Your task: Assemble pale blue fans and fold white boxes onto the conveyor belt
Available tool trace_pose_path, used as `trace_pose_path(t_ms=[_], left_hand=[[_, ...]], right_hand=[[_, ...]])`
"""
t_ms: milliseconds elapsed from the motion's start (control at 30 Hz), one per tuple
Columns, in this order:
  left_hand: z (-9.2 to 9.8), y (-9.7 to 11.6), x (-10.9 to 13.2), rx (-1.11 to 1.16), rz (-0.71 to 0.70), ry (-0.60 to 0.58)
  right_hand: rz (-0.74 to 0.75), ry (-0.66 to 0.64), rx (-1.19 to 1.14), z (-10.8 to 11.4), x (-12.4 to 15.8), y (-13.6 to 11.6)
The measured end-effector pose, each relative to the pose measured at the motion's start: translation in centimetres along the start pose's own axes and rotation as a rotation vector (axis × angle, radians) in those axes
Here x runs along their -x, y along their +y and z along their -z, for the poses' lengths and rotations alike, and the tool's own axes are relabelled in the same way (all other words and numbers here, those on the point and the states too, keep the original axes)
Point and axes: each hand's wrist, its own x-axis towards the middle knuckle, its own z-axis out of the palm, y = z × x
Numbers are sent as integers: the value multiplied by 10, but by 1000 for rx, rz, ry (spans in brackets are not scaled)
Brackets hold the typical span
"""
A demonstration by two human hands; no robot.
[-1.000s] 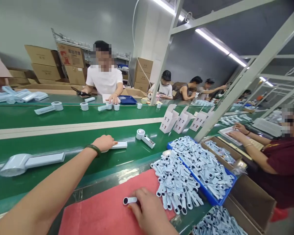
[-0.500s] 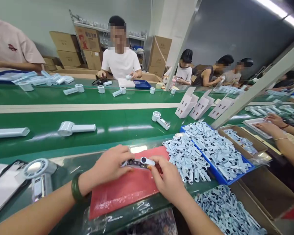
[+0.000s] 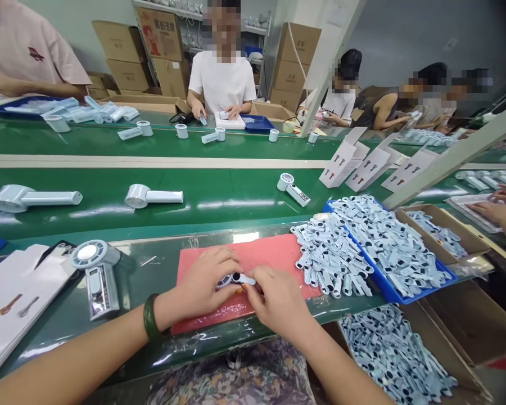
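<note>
Over the red mat [image 3: 248, 247], my left hand [image 3: 206, 281] is closed around the round head of a light-blue handheld fan [image 3: 224, 281]. A small light-blue cover piece [image 3: 245, 279] with a dark oval is pinched in my right hand [image 3: 278, 295], against the fan. My fingers hide most of the fan's handle. To the left, a light-blue fan [image 3: 103, 287] with an exposed handle interior lies on the table. Right of the mat is a loose pile of similar cover pieces [image 3: 331, 256].
Beyond the pile stands a blue tray [image 3: 379, 287] full of covers. A green conveyor [image 3: 219, 191] carries several fans. White boxes [image 3: 343, 163] stand at its right. A person [image 3: 223, 81] works opposite; a co-worker's hands [image 3: 500, 208] are at far right.
The view has tilted down and shifted left. Both hands still hold the fan and cover, which now sit closer together. Fans on the conveyor have shifted right in view.
</note>
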Motion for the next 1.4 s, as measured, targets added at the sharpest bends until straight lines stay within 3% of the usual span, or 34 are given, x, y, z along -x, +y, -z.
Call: trace_pose_path(t_ms=[167,333,567,700,800,967,1167,1400], left_hand=[[-4,1,2,-2,32,-13],[-6,5,3,-41,80,12],[-6,11,2,25,125,-40],[-7,16,6,0,134,-30],[-6,24,14,-42,118,-24],[-9,33,27,-102,130,-72],[-16,40,25,-198,123,-41],[-17,40,30,-294,80,-78]], right_hand=[[-25,-4,-103,-1,5,1],[-32,45,-51,-5,7,0],[8,-13,-96,-6,7,8],[-77,26,-379,-17,7,22],[-84,-24,-554,-19,15,22],[-65,-93,-413,-14,28,8],[-67,-55,-292,-20,27,6],[92,-95,-258,-20,32,13]])
